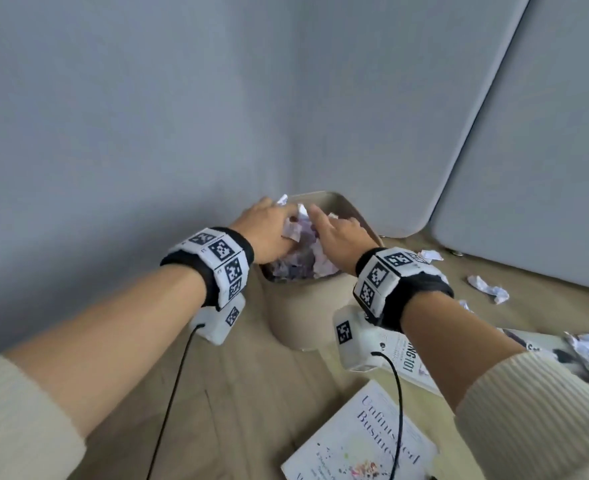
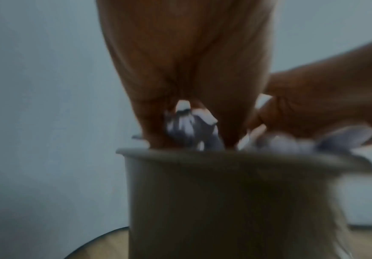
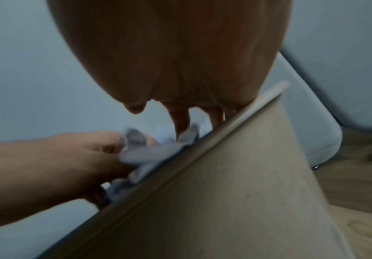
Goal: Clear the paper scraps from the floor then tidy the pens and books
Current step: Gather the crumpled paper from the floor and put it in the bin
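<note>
Both hands (image 1: 269, 230) (image 1: 341, 237) press paper scraps (image 1: 303, 261) into full beige bin (image 1: 296, 313); left grips scraps, right fingers straight

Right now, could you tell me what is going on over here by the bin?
A person is pushing crumpled paper down into a beige bin that stands in the corner. The left hand grips a wad of it, and the right hand presses on the pile with its fingers extended. The bin looks nearly full. More scraps still lie on the floor to the right, and two books lie beside the bin.
</note>
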A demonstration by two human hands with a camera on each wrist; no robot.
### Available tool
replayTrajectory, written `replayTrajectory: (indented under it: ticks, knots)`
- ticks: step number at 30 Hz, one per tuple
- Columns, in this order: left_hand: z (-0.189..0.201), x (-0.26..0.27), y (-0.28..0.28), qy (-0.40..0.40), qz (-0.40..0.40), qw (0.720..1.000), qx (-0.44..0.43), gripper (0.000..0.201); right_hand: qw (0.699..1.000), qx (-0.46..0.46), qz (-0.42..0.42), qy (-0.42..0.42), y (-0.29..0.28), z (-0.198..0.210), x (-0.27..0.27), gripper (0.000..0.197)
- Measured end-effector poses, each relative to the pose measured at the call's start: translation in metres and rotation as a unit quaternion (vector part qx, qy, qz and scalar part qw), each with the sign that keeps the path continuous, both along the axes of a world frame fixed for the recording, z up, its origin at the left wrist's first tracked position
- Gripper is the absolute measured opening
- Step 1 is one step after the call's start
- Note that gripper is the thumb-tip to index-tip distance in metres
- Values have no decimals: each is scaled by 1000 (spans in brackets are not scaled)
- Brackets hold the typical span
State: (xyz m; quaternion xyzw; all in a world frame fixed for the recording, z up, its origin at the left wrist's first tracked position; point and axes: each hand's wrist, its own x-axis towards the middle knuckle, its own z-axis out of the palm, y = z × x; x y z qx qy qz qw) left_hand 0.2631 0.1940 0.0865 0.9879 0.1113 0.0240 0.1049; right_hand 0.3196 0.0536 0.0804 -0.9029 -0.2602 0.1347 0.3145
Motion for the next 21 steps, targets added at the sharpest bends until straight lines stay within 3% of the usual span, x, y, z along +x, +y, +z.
replayTrajectory:
  ticks: [3,6,8,11,14,17,21]
  knots:
    - [9,4,1,98,-27,995,24,58,999,34,-4,15,-15,3,8,46]
    - [9,10,-4,111,-33,993,22,78,989,124,-60,-56,-39,7,9,26]
    - [7,12,-13,103,-29,993,58,80,976,175,-89,-90,-60,5,11,21]
    - [9,17,-48,-41,-17,996,79,56,965,178,-142,-132,-106,-8,12,19]
    - [9,20,-110,-159,-69,985,-4,29,964,123,-198,-125,-167,-35,8,18]
    - [-8,27,-176,-142,-158,976,-49,17,965,38,-246,-83,-227,-68,4,17]
    - [-65,49,-236,-36,-231,969,-79,12,964,-76,-251,-29,-288,-110,-2,12]
